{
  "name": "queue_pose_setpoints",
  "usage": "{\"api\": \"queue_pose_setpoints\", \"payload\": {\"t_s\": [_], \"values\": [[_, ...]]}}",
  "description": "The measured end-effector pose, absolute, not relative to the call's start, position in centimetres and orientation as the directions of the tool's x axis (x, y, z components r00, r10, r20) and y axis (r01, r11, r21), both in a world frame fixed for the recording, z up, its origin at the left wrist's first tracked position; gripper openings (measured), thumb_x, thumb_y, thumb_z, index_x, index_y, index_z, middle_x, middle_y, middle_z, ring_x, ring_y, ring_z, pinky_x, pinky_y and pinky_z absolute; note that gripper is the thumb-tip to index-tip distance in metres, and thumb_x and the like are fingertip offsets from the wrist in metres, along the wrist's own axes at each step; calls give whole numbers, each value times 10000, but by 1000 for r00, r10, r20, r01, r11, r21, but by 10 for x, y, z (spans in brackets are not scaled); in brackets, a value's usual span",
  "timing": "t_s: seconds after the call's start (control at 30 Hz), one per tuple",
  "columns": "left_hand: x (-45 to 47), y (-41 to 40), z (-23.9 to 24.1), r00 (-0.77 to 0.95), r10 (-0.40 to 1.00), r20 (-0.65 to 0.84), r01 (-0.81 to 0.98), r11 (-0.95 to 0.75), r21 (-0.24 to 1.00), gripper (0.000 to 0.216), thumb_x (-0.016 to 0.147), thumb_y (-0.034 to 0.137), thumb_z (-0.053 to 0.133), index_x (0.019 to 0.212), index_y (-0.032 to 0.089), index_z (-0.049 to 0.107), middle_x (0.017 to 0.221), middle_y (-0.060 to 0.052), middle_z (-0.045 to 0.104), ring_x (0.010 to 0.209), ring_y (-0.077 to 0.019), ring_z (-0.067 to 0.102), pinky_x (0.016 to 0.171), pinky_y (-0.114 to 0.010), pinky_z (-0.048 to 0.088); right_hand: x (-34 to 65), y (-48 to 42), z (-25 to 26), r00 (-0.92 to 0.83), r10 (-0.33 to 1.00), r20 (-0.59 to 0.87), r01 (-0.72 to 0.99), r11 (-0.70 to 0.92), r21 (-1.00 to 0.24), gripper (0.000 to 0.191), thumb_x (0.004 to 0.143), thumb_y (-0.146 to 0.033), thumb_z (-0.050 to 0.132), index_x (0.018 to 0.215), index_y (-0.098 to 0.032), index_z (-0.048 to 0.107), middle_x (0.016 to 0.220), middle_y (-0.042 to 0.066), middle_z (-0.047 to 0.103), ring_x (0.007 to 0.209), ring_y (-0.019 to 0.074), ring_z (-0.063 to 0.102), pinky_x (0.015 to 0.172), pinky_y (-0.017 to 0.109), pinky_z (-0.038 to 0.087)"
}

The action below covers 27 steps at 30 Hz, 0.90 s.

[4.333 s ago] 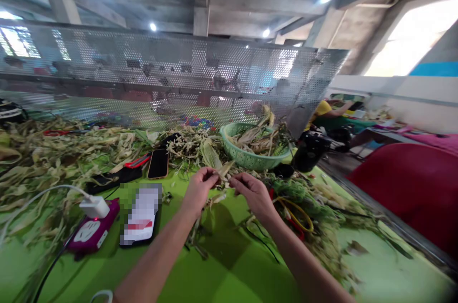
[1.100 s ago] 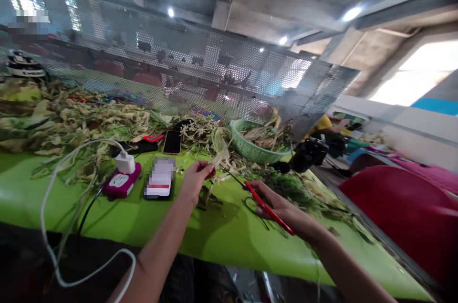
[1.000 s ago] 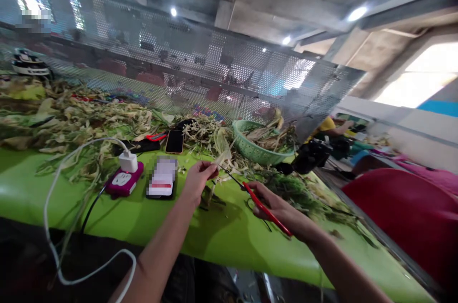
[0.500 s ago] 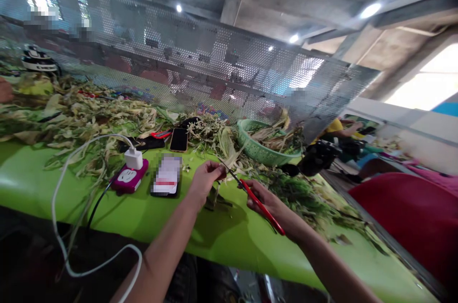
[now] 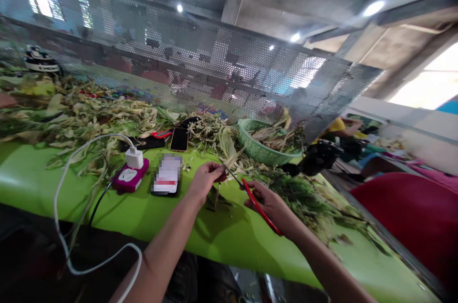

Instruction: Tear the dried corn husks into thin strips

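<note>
My right hand (image 5: 263,205) grips a pair of red-handled scissors (image 5: 258,206), whose thin dark blades point up and left to my other hand. My left hand (image 5: 209,176) is closed in a pinch on a dried plant stem. Withered leaves (image 5: 216,198) hang beneath those fingers, above the green tabletop (image 5: 214,241). The blade tips lie right at the left fingertips; whether they touch the stem I cannot tell. Just behind my hands lies a pale dried husk (image 5: 227,143).
To the left are a phone (image 5: 167,174), a purple power strip (image 5: 132,175) with a white charger (image 5: 134,157), and a looping white cable (image 5: 57,198). A second phone (image 5: 179,139), a green basket (image 5: 266,150) and heaped dried leaves (image 5: 103,112) lie farther back. Green sprigs (image 5: 295,193) lie right.
My right hand and the scissors have shifted very slightly, and the right fingers look a little more spread on the handles. The left hand keeps its pinch in nearly the same place.
</note>
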<state>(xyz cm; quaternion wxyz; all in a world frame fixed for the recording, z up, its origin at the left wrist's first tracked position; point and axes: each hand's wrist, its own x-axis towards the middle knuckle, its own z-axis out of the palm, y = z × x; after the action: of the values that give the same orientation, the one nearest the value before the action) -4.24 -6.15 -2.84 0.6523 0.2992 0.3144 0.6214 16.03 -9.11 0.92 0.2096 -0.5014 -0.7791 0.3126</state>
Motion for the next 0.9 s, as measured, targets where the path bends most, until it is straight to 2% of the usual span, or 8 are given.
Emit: {"api": "queue_pose_setpoints", "payload": {"t_s": [0.23, 0.33, 0.43, 0.57, 0.67, 0.73, 0.8, 0.9], "values": [[-42, -65, -24, 39, 999, -2, -596, 25, 803, 362, 504, 373, 849, 682, 144, 632, 645, -9, 641, 610, -124, 599, 710, -294, 498, 169, -90, 0, -394, 917, 67, 666, 335, -667, 426, 782, -494, 631, 1102, -219, 572, 633, -41, 532, 601, 160, 523, 563, 251, 390], [-43, -65, -24, 30, 999, 11, -593, 9, 805, 339, 536, 362, 829, 702, 144, 630, 675, -15, 650, 609, -117, 590, 694, -283, 493, 179, -85, -1, -348, 932, 104, 710, 334, -619, 410, 794, -481, 607, 1112, -225, 572, 715, -14, 619, 676, 193, 587, 603, 263, 425], [-44, -65, -24, 2, 1000, 23, -591, -17, 807, 305, 575, 346, 801, 723, 146, 624, 692, -12, 647, 605, -105, 576, 672, -263, 481, 197, -77, 3, -285, 951, 124, 835, 309, -455, 396, 808, -436, 584, 1149, -236, 570, 896, 32, 695, 800, 244, 640, 698, 304, 455], [-44, -65, -25, -38, 998, 43, -589, -58, 806, 252, 625, 328, 764, 736, 155, 618, 697, -2, 633, 630, -101, 568, 671, -250, 470, 227, -67, 7, -268, 955, 128, 937, 289, -194, 401, 835, -334, 528, 1227, -258, 559, 1122, 62, 674, 950, 275, 642, 790, 346, 458], [-43, -64, -27, -57, 997, 55, -574, -78, 815, 230, 654, 332, 742, 747, 165, 616, 704, -1, 631, 646, -106, 567, 689, -258, 469, 236, -66, 11, -242, 965, 100, 968, 246, -37, 411, 854, -307, 508, 1258, -263, 570, 1080, 81, 671, 901, 263, 649, 744, 337, 468], [-43, -63, -28, -70, 996, 62, -547, -90, 832, 220, 664, 334, 733, 753, 169, 618, 704, 2, 625, 649, -108, 561, 690, -259, 466, 230, -71, 17, -208, 970, 126, 978, 207, 20, 349, 876, -318, 491, 1195, -273, 626, 1007, 83, 673, 834, 251, 651, 672, 320, 465], [-43, -62, -29, -87, 993, 82, -503, -115, 857, 205, 674, 328, 723, 756, 170, 621, 710, 2, 618, 668, -111, 558, 695, -253, 461, 212, -77, 23, -233, 942, 242, 967, 250, -44, 293, 895, -337, 480, 1107, -263, 669, 1059, 81, 662, 923, 259, 632, 686, 315, 468], [-42, -63, -29, -111, 987, 120, -411, -155, 899, 179, 696, 313, 701, 763, 166, 623, 720, 3, 604, 691, -111, 547, 704, -239, 447, 175, -83, 27, -345, 872, 347, 811, 463, -357, 253, 906, -352, 493, 1051, -248, 672, 1058, 60, 665, 920, 215, 626, 781, 303, 479]]}}
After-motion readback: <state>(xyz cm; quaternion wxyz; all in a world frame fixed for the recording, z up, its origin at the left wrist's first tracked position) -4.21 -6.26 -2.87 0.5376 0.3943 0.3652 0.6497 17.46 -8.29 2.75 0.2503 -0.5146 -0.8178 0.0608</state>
